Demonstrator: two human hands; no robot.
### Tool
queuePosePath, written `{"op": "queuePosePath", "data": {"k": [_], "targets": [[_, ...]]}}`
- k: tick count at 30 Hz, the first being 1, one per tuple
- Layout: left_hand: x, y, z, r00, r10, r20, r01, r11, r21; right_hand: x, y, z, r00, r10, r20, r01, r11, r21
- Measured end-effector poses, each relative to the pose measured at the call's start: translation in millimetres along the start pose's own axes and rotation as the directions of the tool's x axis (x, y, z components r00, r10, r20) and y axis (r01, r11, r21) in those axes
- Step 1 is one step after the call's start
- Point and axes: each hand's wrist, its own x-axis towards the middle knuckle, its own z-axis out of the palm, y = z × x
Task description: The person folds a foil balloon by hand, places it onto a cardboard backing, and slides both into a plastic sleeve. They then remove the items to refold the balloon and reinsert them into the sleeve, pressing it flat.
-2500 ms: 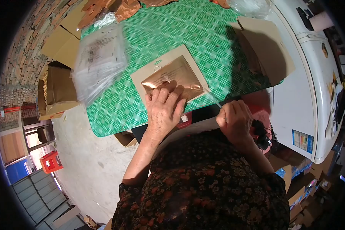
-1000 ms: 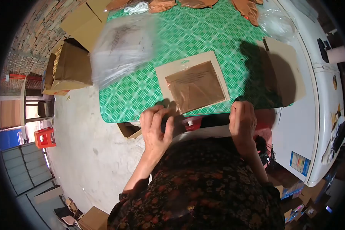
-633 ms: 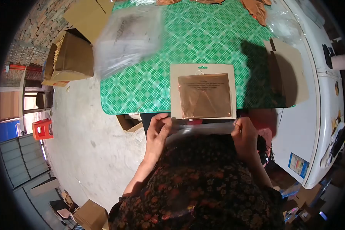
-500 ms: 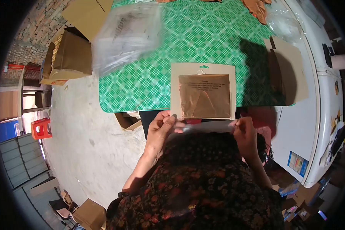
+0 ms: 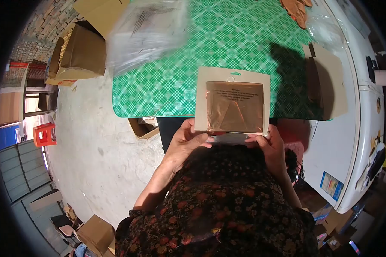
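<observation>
A beige card (image 5: pixel 203 98) with a hang hole at its top bears a flat brown packet (image 5: pixel 236 107) printed with small dark text. My left hand (image 5: pixel 188 143) is closed at the card's lower left corner, thumb and fingers together. At the lower right corner, my right hand (image 5: pixel 272 147) pinches the card's edge. A clear plastic film (image 5: pixel 230 138) stretches between both hands just below the card, its edges hard to make out. The card lies partly over the front edge of the green checked table (image 5: pixel 158 103).
Clear plastic bags (image 5: pixel 148 34) lie at the table's back left. An open carton (image 5: pixel 83 51) stands beyond the left edge, a cardboard piece (image 5: pixel 328 81) at the right. Brown fabric (image 5: pixel 296 10) and crumpled plastic (image 5: pixel 328 32) lie at the back right. A red stool (image 5: pixel 45 134) stands on the floor.
My right hand has come up to the card's lower right corner. My left hand has shifted slightly right, and the card is a little further right and slightly turned. The film shows less below it.
</observation>
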Motion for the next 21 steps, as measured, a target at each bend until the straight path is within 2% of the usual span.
{"op": "queuePosePath", "data": {"k": [3, 8, 15, 21], "targets": [[6.2, -8.4, -7.2, 0.999, -0.003, 0.054, 0.001, 0.999, 0.039, -1.9, -0.4, -0.6, 1.0, -0.016, -0.004, 0.016, 0.998, -0.054], [5.0, -3.6, -6.2, 0.996, 0.045, 0.08, -0.046, 0.999, 0.02, -4.5, 0.7, -0.2, 1.0, -0.002, 0.007, 0.002, 1.0, -0.018], [8.5, -4.9, -10.3, 0.999, 0.012, 0.039, -0.013, 0.999, 0.035, -6.0, -1.1, 7.9, 0.999, -0.036, -0.02, 0.037, 0.998, 0.041], [7.5, -6.3, -7.3, 0.999, -0.014, 0.033, 0.012, 0.997, 0.075, -3.6, 7.4, 7.1, 0.997, -0.055, -0.062, 0.055, 0.998, 0.001]]}}
